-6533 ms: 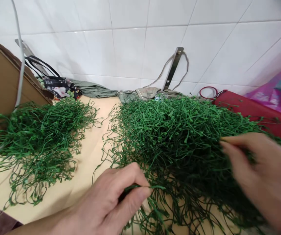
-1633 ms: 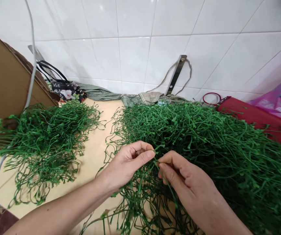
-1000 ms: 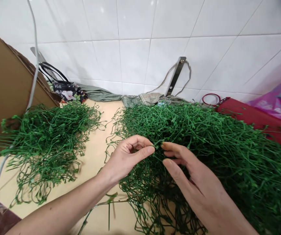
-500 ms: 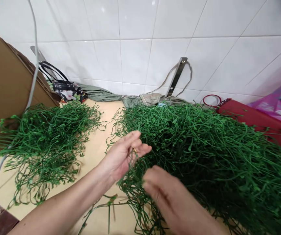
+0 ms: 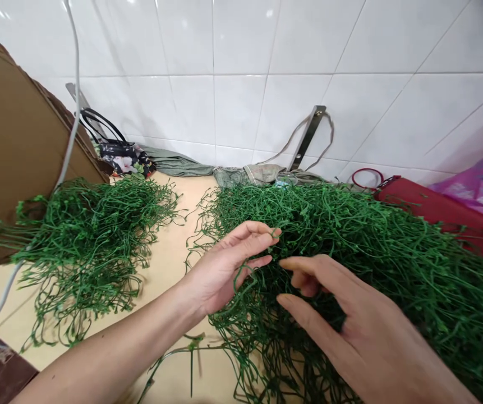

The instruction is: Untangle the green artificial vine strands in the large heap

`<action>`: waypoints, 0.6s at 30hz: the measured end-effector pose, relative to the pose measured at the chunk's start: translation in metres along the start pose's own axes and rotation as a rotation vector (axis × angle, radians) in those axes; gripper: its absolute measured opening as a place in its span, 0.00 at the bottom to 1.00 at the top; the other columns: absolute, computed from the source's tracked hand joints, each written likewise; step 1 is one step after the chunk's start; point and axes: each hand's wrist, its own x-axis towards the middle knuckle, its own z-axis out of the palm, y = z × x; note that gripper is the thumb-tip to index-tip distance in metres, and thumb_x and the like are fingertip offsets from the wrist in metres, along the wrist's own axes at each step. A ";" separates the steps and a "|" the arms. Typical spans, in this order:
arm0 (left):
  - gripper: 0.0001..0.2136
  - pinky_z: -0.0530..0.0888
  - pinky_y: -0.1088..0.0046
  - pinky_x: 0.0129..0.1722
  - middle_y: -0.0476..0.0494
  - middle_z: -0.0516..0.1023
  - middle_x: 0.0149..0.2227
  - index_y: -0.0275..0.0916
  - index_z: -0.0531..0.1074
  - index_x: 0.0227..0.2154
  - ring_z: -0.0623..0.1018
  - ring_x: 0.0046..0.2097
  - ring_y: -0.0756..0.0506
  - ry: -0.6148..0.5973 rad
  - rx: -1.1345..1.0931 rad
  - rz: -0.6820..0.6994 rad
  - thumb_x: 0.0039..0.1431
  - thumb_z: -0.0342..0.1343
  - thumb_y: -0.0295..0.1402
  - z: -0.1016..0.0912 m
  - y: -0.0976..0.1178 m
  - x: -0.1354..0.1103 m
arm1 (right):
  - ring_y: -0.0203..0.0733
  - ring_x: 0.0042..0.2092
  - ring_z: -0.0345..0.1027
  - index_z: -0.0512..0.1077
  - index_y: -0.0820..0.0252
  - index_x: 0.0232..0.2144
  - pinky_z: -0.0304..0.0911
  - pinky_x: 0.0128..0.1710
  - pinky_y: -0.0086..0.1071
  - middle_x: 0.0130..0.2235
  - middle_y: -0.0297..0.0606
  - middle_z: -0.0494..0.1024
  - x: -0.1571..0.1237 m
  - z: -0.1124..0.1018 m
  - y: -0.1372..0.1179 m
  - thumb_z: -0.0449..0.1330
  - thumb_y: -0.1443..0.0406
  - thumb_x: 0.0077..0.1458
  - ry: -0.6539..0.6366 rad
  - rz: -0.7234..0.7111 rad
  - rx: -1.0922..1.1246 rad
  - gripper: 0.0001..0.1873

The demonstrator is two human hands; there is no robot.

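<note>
A large heap of thin green stems (image 5: 350, 241) with small lighter tips, artificial-looking, spreads across the table's middle and right. Over the heap's left edge, my left hand (image 5: 235, 258) pinches a green stem (image 5: 275, 233) between thumb and forefinger; a curled stretch of green hangs by its lower fingers. Just to the right, my right hand (image 5: 337, 308) hovers over the heap, thumb and forefinger apart, nothing seen between them. A smaller pile of the same stems (image 5: 93, 241) lies at the left, apart from both hands.
A cardboard box (image 5: 18, 146) stands at the left with a white cable (image 5: 75, 112) in front. Against the tiled wall sit a floral bag (image 5: 125, 160), grey-green cloth (image 5: 182, 163) and a metal bracket (image 5: 308, 137). A red bag (image 5: 435, 207) lies at the right.
My left hand has turned and brought its thumb and forefinger together on a stem. My right hand has moved to the right and its fingers have spread. The view has shifted slightly.
</note>
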 end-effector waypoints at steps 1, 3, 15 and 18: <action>0.07 0.73 0.74 0.44 0.47 0.82 0.48 0.40 0.77 0.34 0.79 0.47 0.48 -0.029 0.015 -0.004 0.56 0.69 0.33 0.002 -0.001 0.000 | 0.42 0.33 0.71 0.73 0.49 0.44 0.66 0.32 0.34 0.34 0.32 0.76 0.007 0.006 -0.005 0.60 0.62 0.63 -0.016 0.063 0.080 0.07; 0.07 0.72 0.74 0.37 0.48 0.81 0.47 0.41 0.78 0.35 0.79 0.38 0.51 -0.074 0.033 -0.006 0.56 0.69 0.34 0.005 -0.001 -0.002 | 0.41 0.32 0.68 0.75 0.51 0.38 0.65 0.31 0.32 0.33 0.32 0.74 0.017 0.018 -0.012 0.59 0.65 0.61 -0.054 0.134 0.225 0.05; 0.19 0.67 0.67 0.57 0.41 0.72 0.58 0.44 0.70 0.54 0.70 0.60 0.42 0.119 0.464 0.148 0.63 0.63 0.41 -0.009 0.005 -0.028 | 0.41 0.39 0.67 0.76 0.53 0.31 0.63 0.39 0.34 0.35 0.34 0.73 0.022 0.026 0.009 0.59 0.60 0.62 -0.013 0.304 0.564 0.09; 0.15 0.69 0.71 0.46 0.44 0.74 0.44 0.41 0.70 0.49 0.73 0.47 0.46 0.052 0.634 0.123 0.63 0.62 0.41 -0.011 0.000 -0.035 | 0.43 0.45 0.70 0.77 0.53 0.31 0.64 0.46 0.35 0.40 0.35 0.77 0.024 0.028 0.013 0.61 0.59 0.62 0.043 0.329 0.696 0.09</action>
